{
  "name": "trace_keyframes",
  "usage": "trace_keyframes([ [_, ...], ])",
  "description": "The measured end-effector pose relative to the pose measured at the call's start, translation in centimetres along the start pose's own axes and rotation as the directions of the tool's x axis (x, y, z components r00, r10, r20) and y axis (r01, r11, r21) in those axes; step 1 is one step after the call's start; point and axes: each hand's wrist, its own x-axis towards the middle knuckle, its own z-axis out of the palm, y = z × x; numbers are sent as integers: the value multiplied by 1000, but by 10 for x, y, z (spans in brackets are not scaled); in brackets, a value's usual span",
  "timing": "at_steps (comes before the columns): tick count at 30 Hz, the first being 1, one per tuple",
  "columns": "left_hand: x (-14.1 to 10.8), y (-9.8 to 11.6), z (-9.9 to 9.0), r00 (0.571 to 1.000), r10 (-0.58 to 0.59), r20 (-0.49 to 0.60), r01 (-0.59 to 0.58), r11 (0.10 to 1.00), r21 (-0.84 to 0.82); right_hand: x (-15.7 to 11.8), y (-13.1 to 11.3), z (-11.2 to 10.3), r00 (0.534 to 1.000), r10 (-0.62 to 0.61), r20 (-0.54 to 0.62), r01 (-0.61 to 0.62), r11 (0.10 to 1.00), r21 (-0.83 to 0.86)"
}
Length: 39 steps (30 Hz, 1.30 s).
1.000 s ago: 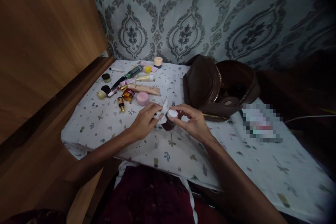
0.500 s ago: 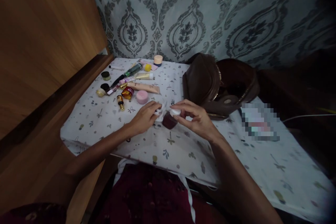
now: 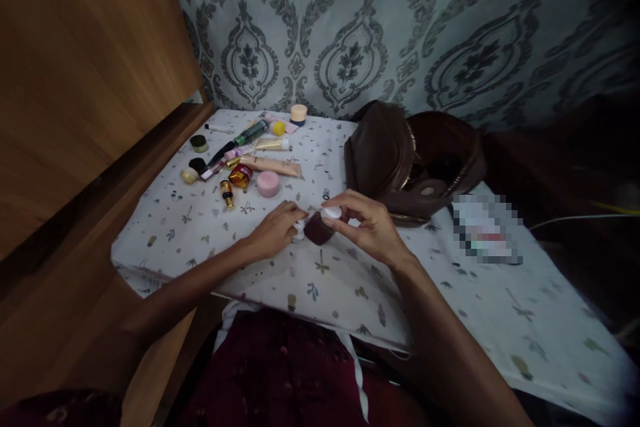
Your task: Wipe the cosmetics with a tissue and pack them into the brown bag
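Observation:
Between the thumb and fingers of my right hand [image 3: 374, 227] is the round white cap of a small dark brown bottle [image 3: 319, 229], tilted with its body to the left. My left hand [image 3: 274, 232] is closed on a crumpled white tissue [image 3: 299, 230], close against the bottle's left side; whether the tissue touches it I cannot tell. A pink round jar [image 3: 268, 183] lies just beyond the left hand. Near it are a small amber bottle [image 3: 227, 194], an orange-red packet [image 3: 241, 176] and a peach tube [image 3: 273, 165].
An open brown handbag [image 3: 380, 153] stands behind my right hand. Several more cosmetics, including a dark green tube [image 3: 253, 132] and a peach-lidded jar [image 3: 299, 115], lie at the back left. A blurred-out flat item [image 3: 487, 230] rests on the right. A wooden cabinet [image 3: 95, 80] borders the left.
The tissue in my left hand has come down and nearer the bottle's left side. My right hand keeps hold of the white cap. The whole view has shifted slightly.

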Motion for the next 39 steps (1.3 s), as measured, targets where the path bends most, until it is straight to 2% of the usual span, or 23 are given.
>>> trace_keyframes([
  [3, 1, 6, -9, 986, -1, -167, -14, 996, -88, -1, 3, 6, 992, 94, -81, -91, 995, 35],
  [5, 2, 13, -12, 963, 24, -270, -52, 994, -98, -2, 6, 11, 985, 151, -78, -144, 985, 95],
  [7, 1, 19, -9, 948, 90, -305, -112, 992, -56, -2, 8, 16, 980, 188, -66, -177, 973, 148],
  [11, -9, 24, 6, 952, 212, -220, -190, 975, 115, 0, 13, 19, 966, 243, -92, -216, 948, 236],
  [15, -23, 15, 14, 974, 173, -144, -140, 967, 214, 1, 17, 17, 956, 277, -100, -237, 926, 294],
  [19, -30, -2, 9, 989, 47, -142, -33, 995, 94, 1, 17, 14, 965, 246, -91, -214, 940, 267],
  [23, -22, -11, -1, 990, -88, -112, 78, 992, -94, 2, 4, 8, 997, 73, 23, -76, 984, 162],
  [27, -8, 3, -12, 995, -55, -85, 34, 972, -232, 2, -9, 0, 985, -77, 155, 57, 990, 130],
  [29, -3, 15, -17, 994, -18, -110, -11, 966, -258, 1, -12, -1, 980, -91, 175, 73, 992, 106],
  [32, 0, 28, -18, 994, 28, -106, -54, 968, -245, 0, -11, 0, 987, -102, 126, 97, 994, 47],
  [35, -4, 26, -11, 1000, 17, -12, -20, 980, -196, -1, -7, -1, 993, -91, 71, 91, 996, 8],
  [39, -16, 16, -1, 996, -17, 83, 27, 992, -124, -3, 0, -6, 998, 27, 50, -26, 999, -20],
])
